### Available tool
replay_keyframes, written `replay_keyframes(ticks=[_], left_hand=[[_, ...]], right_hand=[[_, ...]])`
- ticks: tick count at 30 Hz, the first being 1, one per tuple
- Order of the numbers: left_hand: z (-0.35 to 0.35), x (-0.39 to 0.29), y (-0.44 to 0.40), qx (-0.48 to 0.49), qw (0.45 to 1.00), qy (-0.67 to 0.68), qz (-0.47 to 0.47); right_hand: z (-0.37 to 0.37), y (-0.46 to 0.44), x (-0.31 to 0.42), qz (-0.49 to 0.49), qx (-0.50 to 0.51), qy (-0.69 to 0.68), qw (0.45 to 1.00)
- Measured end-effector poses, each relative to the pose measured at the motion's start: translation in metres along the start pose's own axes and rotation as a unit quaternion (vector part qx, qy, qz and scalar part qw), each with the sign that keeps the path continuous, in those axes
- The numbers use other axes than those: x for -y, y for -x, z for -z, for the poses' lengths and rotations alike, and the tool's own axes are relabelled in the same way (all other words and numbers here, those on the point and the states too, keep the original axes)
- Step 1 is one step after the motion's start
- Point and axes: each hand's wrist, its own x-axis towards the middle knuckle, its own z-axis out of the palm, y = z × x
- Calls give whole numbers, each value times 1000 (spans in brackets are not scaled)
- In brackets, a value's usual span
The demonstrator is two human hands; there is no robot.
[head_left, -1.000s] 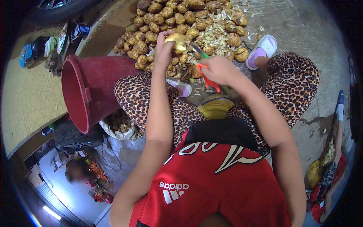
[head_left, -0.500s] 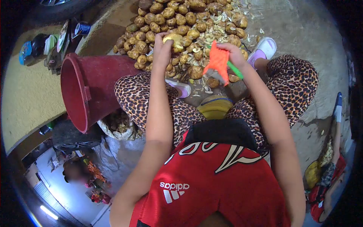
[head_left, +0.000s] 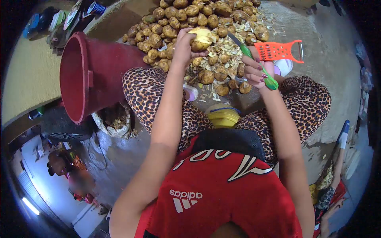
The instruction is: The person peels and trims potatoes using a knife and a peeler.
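My left hand [head_left: 183,49] is closed around a potato [head_left: 198,45] whose upper side is pale and peeled, while brown skin covers its lower part. Gripped together in my right hand [head_left: 256,71] are a green-handled knife [head_left: 270,81] and an orange peeler [head_left: 278,51] with grating holes in its flat body. The knife's dark blade points up and left, toward the potato but apart from it. The peeler sticks out to the right, its metal-edged end away from my palm. Beyond both hands lies a heap of brown-skinned potatoes [head_left: 174,22], with pale peelings [head_left: 216,53] scattered over its right side.
A large red bucket [head_left: 105,65] lies tilted at the left, beside a white sack [head_left: 119,129] with dark contents. A yellow container [head_left: 223,117] stands between my legs. Other people [head_left: 79,180] are at the lower left; a low ledge [head_left: 27,85] runs along the left.
My right hand has turned over and moved right, so the peeler now points outward and the knife shows clearly. My left hand has shifted slightly right with the potato, whose peeled side shows more.
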Motion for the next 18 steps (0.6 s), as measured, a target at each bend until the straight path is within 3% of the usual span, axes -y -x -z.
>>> replay_keyframes(ticks=[4,15,18], left_hand=[[0,-2,-1,14,1000,-4,-2],[-6,-3,2,-21,995,-92,-21],[-6,0,0,14,990,-138,-36]], right_hand=[[0,0,1,-5,5,4,1000],[3,-3,-1,-59,-99,78,990],[4,-5,-12,-78,-116,69,988]])
